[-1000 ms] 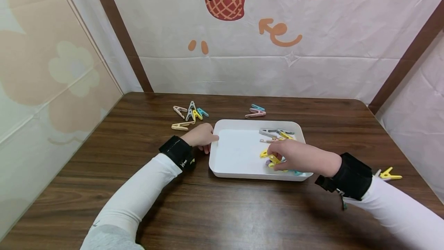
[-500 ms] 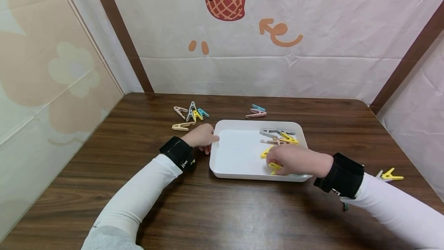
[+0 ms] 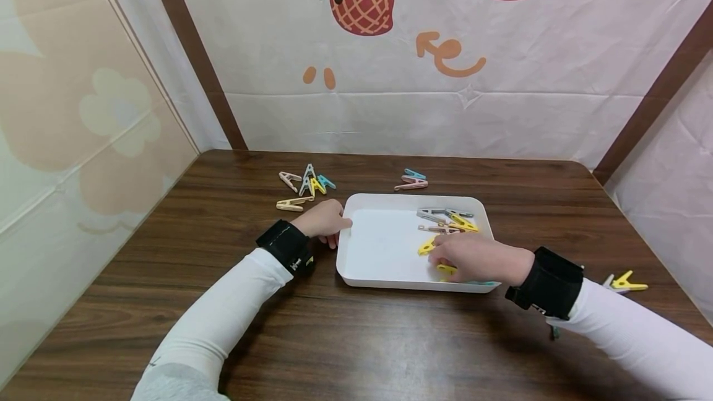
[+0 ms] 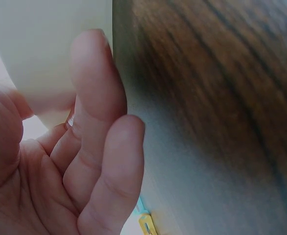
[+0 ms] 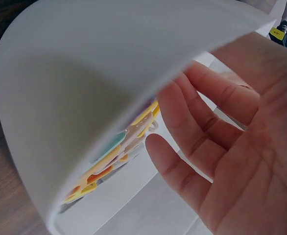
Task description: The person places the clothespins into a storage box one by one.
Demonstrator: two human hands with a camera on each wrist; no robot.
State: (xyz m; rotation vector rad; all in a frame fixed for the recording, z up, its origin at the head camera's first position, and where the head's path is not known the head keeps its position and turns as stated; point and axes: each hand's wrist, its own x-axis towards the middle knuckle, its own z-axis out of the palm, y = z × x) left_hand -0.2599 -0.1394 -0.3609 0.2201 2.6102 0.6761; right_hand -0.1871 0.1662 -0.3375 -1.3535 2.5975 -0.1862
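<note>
A white tray lies on the brown table. My left hand pinches its left rim, thumb on top and fingers against the outer wall. My right hand reaches into the right half of the tray, a yellow clothespin between its thumb and fingers. Another yellow clothespin sits just beyond those fingertips. Farther back are a grey clothespin, a pink one and a yellow one. In the right wrist view the tray wall hides my thumb tip; several coloured clothespins show past it.
Several clothespins are grouped behind my left hand, one pale yellow. A blue clothespin and a pink one lie behind the tray. Beside my right forearm are a yellow clothespin and a grey one. A fabric wall stands behind the table.
My right hand has lowered toward the tray floor with the yellow clothespin and shifted slightly right. My left hand and the tray stay where they were.
</note>
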